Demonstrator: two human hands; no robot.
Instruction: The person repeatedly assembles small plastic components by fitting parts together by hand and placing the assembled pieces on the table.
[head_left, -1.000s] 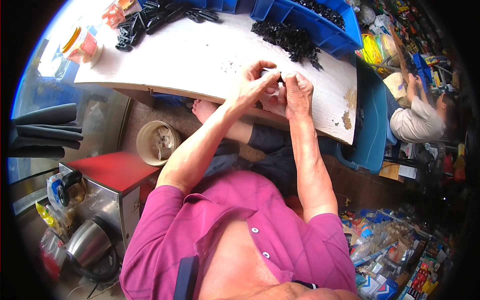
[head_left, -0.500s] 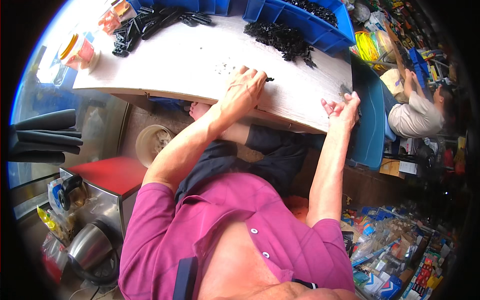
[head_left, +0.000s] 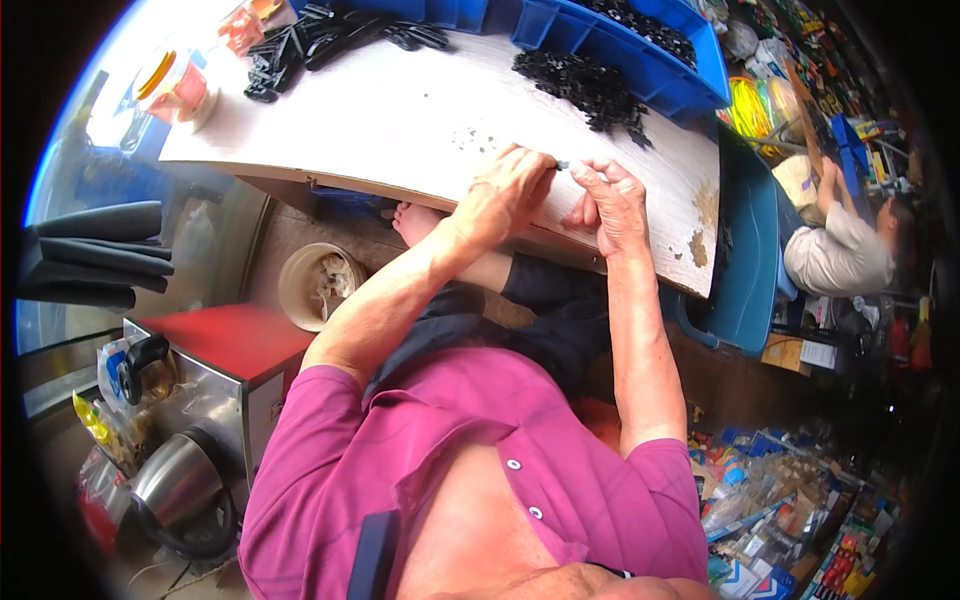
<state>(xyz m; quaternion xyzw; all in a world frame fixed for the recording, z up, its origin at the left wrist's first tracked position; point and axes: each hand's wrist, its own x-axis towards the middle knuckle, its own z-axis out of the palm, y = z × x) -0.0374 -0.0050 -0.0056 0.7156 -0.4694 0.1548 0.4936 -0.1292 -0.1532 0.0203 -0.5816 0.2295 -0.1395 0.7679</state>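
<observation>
My left hand (head_left: 505, 195) is closed over the front part of the white table (head_left: 350, 125), pinching a small black part (head_left: 562, 165) that pokes out past its fingertips. My right hand (head_left: 618, 205) meets it from the other side, thumb and forefinger pressed together at the part's free end, the other fingers curled. Most of the part is hidden by the fingers. Beyond my hands lies a heap of small black pieces (head_left: 580, 88). Longer black plastic pieces (head_left: 325, 38) are piled at the far left of the table.
A blue bin (head_left: 620, 50) holding black pieces stands at the back. A teal tub (head_left: 745, 265) adjoins the table's right end. At the left are a plastic jar (head_left: 175, 90), a pale bucket (head_left: 300, 290) and a red-topped cabinet (head_left: 225, 335). Another person (head_left: 840, 255) sits at far right.
My right hand has moved left from the table's right end to my left hand, its fingers closing at the small black part. My left hand keeps its pinch. The view has shifted slightly.
</observation>
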